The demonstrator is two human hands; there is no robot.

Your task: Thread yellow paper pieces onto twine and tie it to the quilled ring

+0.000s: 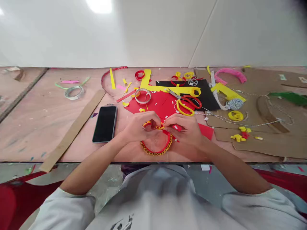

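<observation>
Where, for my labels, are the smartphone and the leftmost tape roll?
smartphone (105,124), head view, on its dark screen
leftmost tape roll (74,96), head view, on its outer band

Left hand (140,127) and right hand (183,129) close together, both grips seemingly pinched closed

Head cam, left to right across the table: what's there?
Clear roll of adhesive tape → black glass smartphone → left hand → right hand → yellow coiled paper strip
</observation>
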